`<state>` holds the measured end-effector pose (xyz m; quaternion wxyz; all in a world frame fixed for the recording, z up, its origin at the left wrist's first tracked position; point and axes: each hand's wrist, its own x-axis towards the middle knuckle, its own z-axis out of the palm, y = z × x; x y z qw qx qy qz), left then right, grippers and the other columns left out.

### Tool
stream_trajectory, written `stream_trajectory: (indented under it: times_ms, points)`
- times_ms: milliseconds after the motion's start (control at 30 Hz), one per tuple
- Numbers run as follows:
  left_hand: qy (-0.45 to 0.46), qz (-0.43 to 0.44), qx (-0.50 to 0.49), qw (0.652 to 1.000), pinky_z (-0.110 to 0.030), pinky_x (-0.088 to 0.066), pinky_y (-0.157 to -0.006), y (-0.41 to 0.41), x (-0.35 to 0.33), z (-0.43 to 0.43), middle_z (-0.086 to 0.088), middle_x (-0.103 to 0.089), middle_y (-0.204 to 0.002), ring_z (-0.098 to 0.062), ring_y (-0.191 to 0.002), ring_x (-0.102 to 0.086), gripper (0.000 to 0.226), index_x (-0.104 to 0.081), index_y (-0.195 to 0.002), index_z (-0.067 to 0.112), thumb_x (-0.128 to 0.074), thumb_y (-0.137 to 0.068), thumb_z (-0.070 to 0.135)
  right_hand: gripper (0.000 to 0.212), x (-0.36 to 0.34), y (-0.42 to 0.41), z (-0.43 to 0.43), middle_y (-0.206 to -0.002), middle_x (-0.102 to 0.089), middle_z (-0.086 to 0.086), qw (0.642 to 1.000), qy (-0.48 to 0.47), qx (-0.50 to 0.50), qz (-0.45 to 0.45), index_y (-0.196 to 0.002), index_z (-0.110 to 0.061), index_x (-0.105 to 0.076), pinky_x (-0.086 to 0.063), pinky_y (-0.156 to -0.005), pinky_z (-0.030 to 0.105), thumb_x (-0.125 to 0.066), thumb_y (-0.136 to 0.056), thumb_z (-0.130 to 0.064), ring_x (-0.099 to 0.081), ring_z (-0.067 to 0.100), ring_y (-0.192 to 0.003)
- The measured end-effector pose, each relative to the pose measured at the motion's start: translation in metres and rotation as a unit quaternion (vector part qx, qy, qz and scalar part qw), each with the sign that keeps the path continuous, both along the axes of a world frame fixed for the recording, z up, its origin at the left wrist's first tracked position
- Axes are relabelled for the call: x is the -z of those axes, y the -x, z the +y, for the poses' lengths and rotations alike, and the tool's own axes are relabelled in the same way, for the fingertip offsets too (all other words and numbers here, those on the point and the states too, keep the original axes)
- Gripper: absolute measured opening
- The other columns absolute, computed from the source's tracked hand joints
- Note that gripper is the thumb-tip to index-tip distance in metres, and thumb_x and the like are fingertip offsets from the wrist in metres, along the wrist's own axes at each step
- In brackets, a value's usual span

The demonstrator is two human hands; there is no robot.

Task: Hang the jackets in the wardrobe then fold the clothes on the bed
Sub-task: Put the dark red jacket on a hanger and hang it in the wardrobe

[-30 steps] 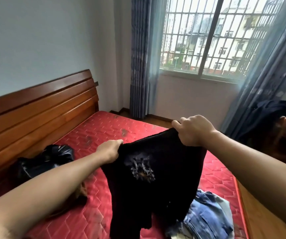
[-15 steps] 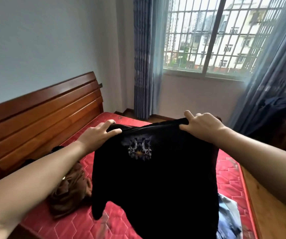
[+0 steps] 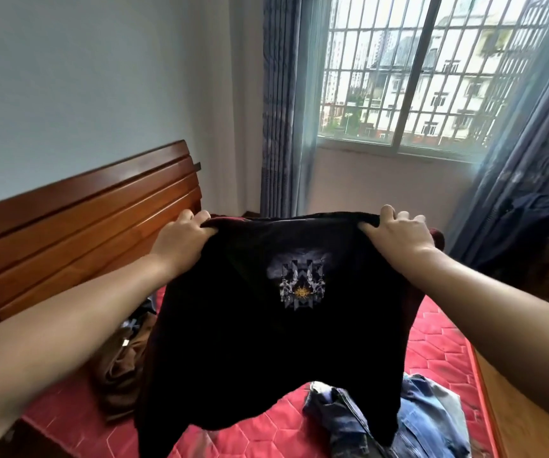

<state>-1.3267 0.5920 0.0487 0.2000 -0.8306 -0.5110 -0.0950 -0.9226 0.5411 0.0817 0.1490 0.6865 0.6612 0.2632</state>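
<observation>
The shirt (image 3: 266, 342) hangs over the mattress (image 3: 438, 335) — left hand (image 3: 180, 239) at its upper left corner, right hand (image 3: 398, 236) at its upper right. On the mattress, a crumpled garment (image 3: 124, 368) lies left of it, jeans (image 3: 431, 424) lower right — headboard (image 3: 78, 233) left, window (image 3: 431, 71) behind.

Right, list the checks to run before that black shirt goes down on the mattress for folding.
1. The left hand grips the top edge of the black shirt: ok.
2. The right hand grips the opposite top corner: ok.
3. Shirt spread open between the hands: ok.
4. Landing spot on the mattress free: not ok; the jeans and the brown garment lie under its edges.
5. Sleeves untwisted: cannot tell.
</observation>
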Motion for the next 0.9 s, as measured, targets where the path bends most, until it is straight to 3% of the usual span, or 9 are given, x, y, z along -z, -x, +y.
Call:
stream_trajectory:
  times_ms: [100, 167, 233, 300, 400, 533, 667, 767, 900]
  points:
    - [-0.035, 0.031, 0.04, 0.998, -0.062, -0.049, -0.096, 0.009, -0.017, 0.003, -0.012, -0.055, -0.136, -0.042, -0.13, -0.044, 0.04, -0.071, -0.119, 0.021, -0.053, -0.085, 0.01, 0.063, -0.011, 0.013, 0.003, -0.123, -0.037, 0.015, 0.997, -0.016, 0.01, 0.072, -0.146, -0.043, -0.029, -0.046, -0.087, 0.066, -0.056, -0.097, -0.013, -0.049, 0.043, -0.109]
    - [-0.038, 0.034, 0.067, 0.996, -0.054, -0.056, -0.091, 0.014, -0.026, 0.0, -0.009, -0.054, -0.138, -0.039, -0.125, -0.053, 0.038, -0.068, -0.123, 0.023, -0.059, -0.087, 0.011, 0.06, -0.018, 0.022, 0.006, -0.123, -0.035, 0.013, 0.992, -0.028, -0.007, 0.122, -0.143, -0.038, -0.033, -0.05, -0.071, 0.053, -0.057, -0.095, -0.01, -0.049, 0.041, -0.104]
    - [-0.04, 0.028, 0.047, 0.998, -0.044, -0.058, -0.076, 0.019, -0.033, -0.007, -0.008, -0.059, -0.126, -0.034, -0.105, -0.063, 0.036, -0.066, -0.123, 0.024, -0.055, -0.09, 0.014, 0.055, -0.024, 0.031, 0.01, -0.121, -0.037, 0.011, 0.988, -0.047, -0.033, 0.145, -0.14, -0.034, -0.036, -0.045, -0.062, 0.045, -0.056, -0.095, -0.009, -0.052, 0.04, -0.096]
    - [-0.03, 0.019, -0.004, 0.999, -0.046, -0.057, -0.078, 0.022, -0.037, -0.012, -0.012, -0.06, -0.115, -0.034, -0.098, -0.062, 0.04, -0.066, -0.124, 0.02, -0.053, -0.088, 0.01, 0.05, -0.026, 0.044, 0.011, -0.116, -0.04, 0.011, 0.983, -0.064, -0.059, 0.162, -0.135, -0.031, -0.039, -0.044, -0.061, 0.043, -0.056, -0.093, -0.009, -0.055, 0.039, -0.089]
    - [-0.015, -0.02, -0.081, 0.996, -0.043, -0.054, -0.082, 0.02, -0.043, -0.025, -0.015, -0.059, -0.117, -0.034, -0.104, -0.061, 0.04, -0.063, -0.124, 0.018, -0.05, -0.087, 0.01, 0.045, -0.027, 0.064, 0.012, -0.11, -0.044, 0.012, 0.974, -0.078, -0.095, 0.19, -0.133, -0.029, -0.041, -0.045, -0.059, 0.042, -0.052, -0.094, -0.01, -0.061, 0.039, -0.082]
    - [0.006, -0.059, -0.176, 0.983, -0.043, -0.051, -0.084, 0.013, -0.054, -0.05, -0.014, -0.057, -0.125, -0.035, -0.114, -0.058, 0.057, -0.048, -0.141, 0.022, -0.049, -0.085, 0.013, 0.043, -0.032, 0.085, 0.012, -0.107, -0.05, 0.013, 0.957, -0.081, -0.145, 0.238, -0.133, -0.027, -0.045, -0.045, -0.061, 0.041, -0.051, -0.093, -0.011, -0.066, 0.042, -0.085]
    - [-0.001, -0.058, -0.271, 0.961, -0.045, -0.05, -0.089, 0.015, -0.07, -0.084, -0.014, -0.057, -0.127, -0.035, -0.116, -0.057, 0.063, -0.043, -0.144, 0.027, -0.053, -0.083, 0.016, 0.04, -0.044, 0.103, 0.015, -0.097, -0.048, 0.01, 0.939, -0.069, -0.194, 0.275, -0.129, -0.024, -0.048, -0.045, -0.064, 0.041, -0.051, -0.091, -0.012, -0.066, 0.042, -0.088]
    - [0.02, -0.083, -0.332, 0.939, -0.042, -0.049, -0.081, 0.024, -0.073, -0.12, -0.01, -0.054, -0.128, -0.033, -0.113, -0.059, 0.067, -0.039, -0.145, 0.035, -0.053, -0.082, 0.018, 0.039, -0.048, 0.126, 0.016, -0.094, -0.052, 0.009, 0.915, -0.049, -0.244, 0.316, -0.126, -0.026, -0.049, -0.044, -0.065, 0.04, -0.049, -0.089, -0.014, -0.064, 0.04, -0.088]
    - [0.025, -0.166, -0.39, 0.905, -0.039, -0.049, -0.075, 0.043, -0.069, -0.18, -0.011, -0.055, -0.125, -0.037, -0.106, -0.061, 0.065, -0.039, -0.14, 0.032, -0.051, -0.079, 0.016, 0.047, -0.043, 0.176, 0.008, -0.09, -0.057, 0.008, 0.874, -0.016, -0.319, 0.366, -0.131, -0.026, -0.046, -0.042, -0.063, 0.038, -0.044, -0.086, -0.011, -0.058, 0.036, -0.081]
